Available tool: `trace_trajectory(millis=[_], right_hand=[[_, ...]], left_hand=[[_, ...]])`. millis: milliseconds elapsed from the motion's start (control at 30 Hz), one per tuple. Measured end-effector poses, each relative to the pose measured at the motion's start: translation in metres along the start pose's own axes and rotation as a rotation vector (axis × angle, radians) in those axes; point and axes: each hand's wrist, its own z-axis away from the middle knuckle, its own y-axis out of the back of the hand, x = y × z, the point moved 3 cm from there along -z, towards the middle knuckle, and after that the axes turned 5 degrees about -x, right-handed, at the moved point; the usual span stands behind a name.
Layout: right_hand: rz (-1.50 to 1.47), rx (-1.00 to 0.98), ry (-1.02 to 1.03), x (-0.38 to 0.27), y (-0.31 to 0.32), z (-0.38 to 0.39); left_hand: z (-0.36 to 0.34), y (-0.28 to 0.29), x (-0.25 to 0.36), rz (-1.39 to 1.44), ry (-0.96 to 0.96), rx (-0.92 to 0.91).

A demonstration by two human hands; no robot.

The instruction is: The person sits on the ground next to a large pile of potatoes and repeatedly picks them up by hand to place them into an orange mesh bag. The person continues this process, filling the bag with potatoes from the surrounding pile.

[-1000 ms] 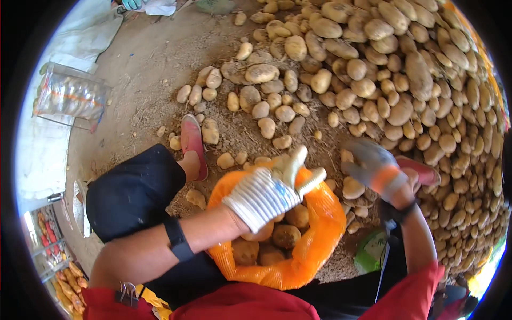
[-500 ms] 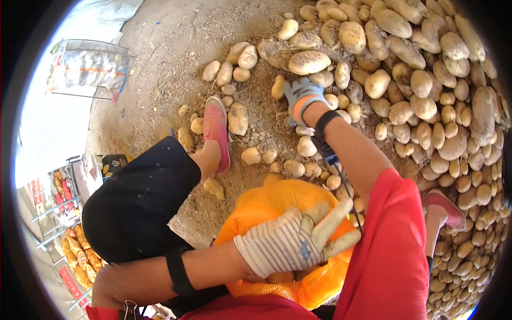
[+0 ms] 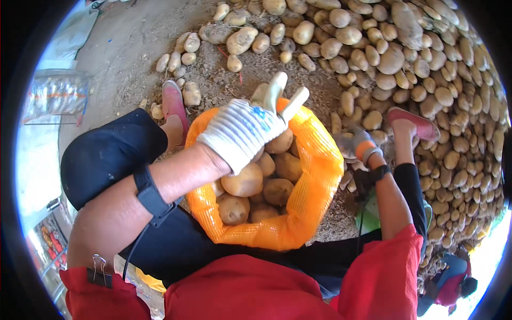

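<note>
My left hand (image 3: 266, 117), in a striped glove with pale fingertips, rests across the rim of an orange mesh sack (image 3: 306, 202), fingers apart and holding nothing. Inside the sack are several potatoes (image 3: 242, 181), partly under my left hand and forearm. My right hand (image 3: 356, 143), in a grey glove with an orange cuff, is low beside the sack's right side, among potatoes on the ground; its blurred fingers do not show whether they grip anything.
A large potato heap (image 3: 448, 128) fills the right, with loose potatoes (image 3: 240, 40) on the dirt ahead. A wire rack of bags (image 3: 53, 96) stands at left. My shoes (image 3: 173, 98) flank the sack. Another person (image 3: 448, 282) is at lower right, beside the heap.
My right hand has moved from the loose potatoes ahead back to the sack's right side, uncovering the sack's contents. My left hand stays at the sack while the view has shifted.
</note>
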Motion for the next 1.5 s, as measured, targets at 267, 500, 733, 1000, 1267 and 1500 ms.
trace_trajectory(millis=[267, 500, 733, 1000, 1267, 1500], right_hand=[[-1.362, -0.395, 0.233, -0.105, 0.041, 0.153], [-0.692, -0.337, 0.502, -0.172, -0.037, 0.205], [0.365, -0.118, 0.386, -0.148, -0.095, 0.162], [0.508, -0.175, 0.395, -0.159, -0.079, 0.172], [-0.171, -0.047, 0.252, -0.142, -0.015, 0.148], [0.024, -0.084, 0.602, -0.138, 0.025, 0.195]], left_hand=[[0.002, -0.021, -0.003, -0.081, -0.073, 0.46], [-0.015, -0.018, 0.005, 0.109, -0.258, 0.474], [0.001, -0.018, 0.004, -0.057, -0.11, 0.428], [0.01, -0.013, 0.004, -0.021, -0.124, 0.527], [0.009, 0.002, 0.003, -0.084, -0.047, 0.25], [0.008, -0.007, -0.008, 0.15, -0.214, 0.554]])
